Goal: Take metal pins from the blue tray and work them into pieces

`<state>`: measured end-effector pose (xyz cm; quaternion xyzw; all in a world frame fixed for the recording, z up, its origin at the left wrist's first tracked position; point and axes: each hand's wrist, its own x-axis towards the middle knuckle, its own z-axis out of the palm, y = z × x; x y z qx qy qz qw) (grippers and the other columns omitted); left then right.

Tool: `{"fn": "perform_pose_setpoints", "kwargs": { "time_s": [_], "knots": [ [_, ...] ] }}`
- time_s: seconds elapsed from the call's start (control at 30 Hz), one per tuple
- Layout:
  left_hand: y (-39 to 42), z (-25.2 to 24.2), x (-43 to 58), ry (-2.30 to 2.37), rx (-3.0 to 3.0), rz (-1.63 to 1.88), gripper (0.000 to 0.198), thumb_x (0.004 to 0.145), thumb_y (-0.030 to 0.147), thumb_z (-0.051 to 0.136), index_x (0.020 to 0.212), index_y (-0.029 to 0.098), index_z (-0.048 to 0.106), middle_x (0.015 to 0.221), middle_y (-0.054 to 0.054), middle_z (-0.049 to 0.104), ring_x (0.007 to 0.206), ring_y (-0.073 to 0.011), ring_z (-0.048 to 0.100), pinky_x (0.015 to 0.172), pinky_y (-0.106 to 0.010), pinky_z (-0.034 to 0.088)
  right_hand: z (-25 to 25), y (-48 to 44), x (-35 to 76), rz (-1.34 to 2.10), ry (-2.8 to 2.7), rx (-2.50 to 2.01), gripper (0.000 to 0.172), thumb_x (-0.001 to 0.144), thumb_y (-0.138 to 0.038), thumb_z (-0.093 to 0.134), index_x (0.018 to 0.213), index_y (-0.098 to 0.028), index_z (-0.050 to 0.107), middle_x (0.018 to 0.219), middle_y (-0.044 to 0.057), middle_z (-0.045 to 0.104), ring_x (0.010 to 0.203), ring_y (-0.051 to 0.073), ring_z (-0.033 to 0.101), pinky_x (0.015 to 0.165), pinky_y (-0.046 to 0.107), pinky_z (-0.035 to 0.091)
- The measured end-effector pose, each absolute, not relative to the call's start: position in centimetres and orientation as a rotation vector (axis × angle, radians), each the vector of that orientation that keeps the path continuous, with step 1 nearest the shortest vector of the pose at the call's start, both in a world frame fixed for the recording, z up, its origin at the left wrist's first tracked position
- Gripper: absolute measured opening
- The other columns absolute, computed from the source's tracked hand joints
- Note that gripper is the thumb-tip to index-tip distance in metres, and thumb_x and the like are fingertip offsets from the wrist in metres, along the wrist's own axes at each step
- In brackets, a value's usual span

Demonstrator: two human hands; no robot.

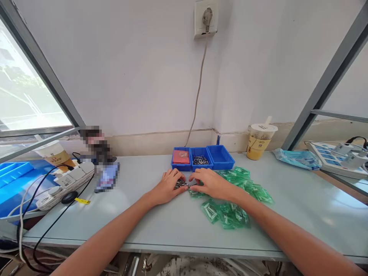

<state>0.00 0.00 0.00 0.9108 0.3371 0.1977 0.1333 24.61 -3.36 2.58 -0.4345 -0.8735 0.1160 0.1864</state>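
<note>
My left hand [168,186] rests palm down on the grey table [161,226], its fingers over a small heap of dark metal parts [179,184]. My right hand [211,183] lies beside it, fingertips touching the same heap and a green plastic bag [195,193] under it. Several more green bags [238,199] with parts inside spread out to the right. Behind my hands stand three blue bins: one with a red piece [181,157], one with metal parts [201,160], one empty [220,156].
A lidded drink cup [259,141] stands at the back right, a blue packet [297,158] beyond it. At the left lie a white power strip [67,179] with cables, a paper cup [53,152] and a blurred item. A cord hangs from the wall socket [206,18].
</note>
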Motion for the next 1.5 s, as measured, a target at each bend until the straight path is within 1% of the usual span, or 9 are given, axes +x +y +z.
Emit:
{"fn": "perform_pose_setpoints", "kwargs": {
  "time_s": [0.13,0.27,0.37,0.43,0.53,0.67,0.97,1.23,1.5],
  "knots": [
    [0.1,-0.2,0.0,0.962,2.619,0.58,0.023,0.102,0.046,0.057,0.11,0.024,0.06,0.113,-0.003,0.06,0.103,-0.0231,0.052,0.094,-0.038,0.04,1.6,-3.9,23.6,0.235,-2.54,-1.183,0.024,0.102,-0.044,0.057,0.112,-0.024,0.067,0.104,0.007,0.068,0.099,0.027,0.061,0.085,0.038,0.04],
    [0.1,-0.3,0.0,0.939,2.622,0.593,0.023,0.103,0.045,0.056,0.108,0.024,0.06,0.112,-0.004,0.061,0.102,-0.0232,0.052,0.095,-0.039,0.04,1.1,-4.1,23.2,0.188,-2.521,-1.189,0.02,0.107,-0.034,0.048,0.099,-0.023,0.062,0.101,0.006,0.068,0.094,0.024,0.061,0.081,0.036,0.039],
    [0.0,-0.3,-0.1,0.928,2.63,0.591,0.023,0.104,0.046,0.053,0.108,0.024,0.06,0.112,-0.004,0.061,0.103,-0.0234,0.052,0.096,-0.04,0.04,0.8,-4.3,23.4,0.163,-2.505,-1.212,0.019,0.107,-0.027,0.047,0.093,-0.022,0.058,0.098,0.004,0.068,0.091,0.022,0.06,0.08,0.034,0.037],
    [0.0,-0.2,-0.1,0.928,2.632,0.589,0.023,0.105,0.046,0.052,0.108,0.025,0.061,0.111,-0.004,0.06,0.103,-0.0233,0.052,0.096,-0.039,0.04,0.8,-4.5,23.6,0.141,-2.496,-1.229,0.016,0.107,-0.027,0.049,0.095,-0.022,0.058,0.099,0.004,0.068,0.091,0.022,0.06,0.08,0.034,0.037],
    [0.1,-0.3,-0.1,0.933,2.644,0.584,0.023,0.105,0.047,0.052,0.108,0.026,0.061,0.11,-0.004,0.06,0.102,-0.0233,0.052,0.096,-0.039,0.04,1.1,-4.8,24.0,0.107,-2.47,-1.245,0.012,0.107,-0.03,0.051,0.105,-0.023,0.06,0.105,0.004,0.069,0.095,0.023,0.06,0.083,0.035,0.037],
    [0.2,-0.4,-0.1,0.94,2.655,0.58,0.025,0.104,0.048,0.052,0.109,0.026,0.063,0.11,-0.004,0.059,0.101,-0.023,0.051,0.095,-0.039,0.04,1.3,-4.8,24.5,0.056,-2.428,-1.26,0.018,0.108,-0.034,0.047,0.112,-0.023,0.061,0.106,0.005,0.069,0.097,0.023,0.059,0.086,0.036,0.036],
    [0.1,-0.3,0.0,0.934,2.639,0.59,0.028,0.105,0.05,0.05,0.11,0.026,0.064,0.11,-0.004,0.06,0.101,-0.0232,0.052,0.096,-0.04,0.04,0.3,-4.6,24.0,-0.009,-2.454,-1.207,0.02,0.109,-0.032,0.046,0.11,-0.021,0.062,0.105,0.007,0.069,0.097,0.023,0.061,0.084,0.036,0.034],
    [0.0,-0.2,0.0,0.937,2.635,0.584,0.026,0.105,0.048,0.05,0.108,0.025,0.063,0.109,-0.004,0.059,0.102,-0.0233,0.053,0.096,-0.04,0.041,1.5,-4.7,24.0,0.137,-2.345,-1.21,0.023,0.11,-0.034,0.044,0.114,-0.022,0.063,0.102,0.005,0.069,0.095,0.021,0.062,0.084,0.034,0.037],
    [0.1,-0.2,0.0,0.925,2.637,0.602,0.026,0.105,0.047,0.05,0.11,0.025,0.062,0.11,-0.004,0.06,0.104,-0.0237,0.053,0.098,-0.04,0.041,0.6,-4.2,24.0,0.142,-2.415,-1.225,0.022,0.108,-0.035,0.048,0.104,-0.021,0.064,0.1,0.005,0.069,0.095,0.022,0.062,0.084,0.034,0.037]
  ]
}}
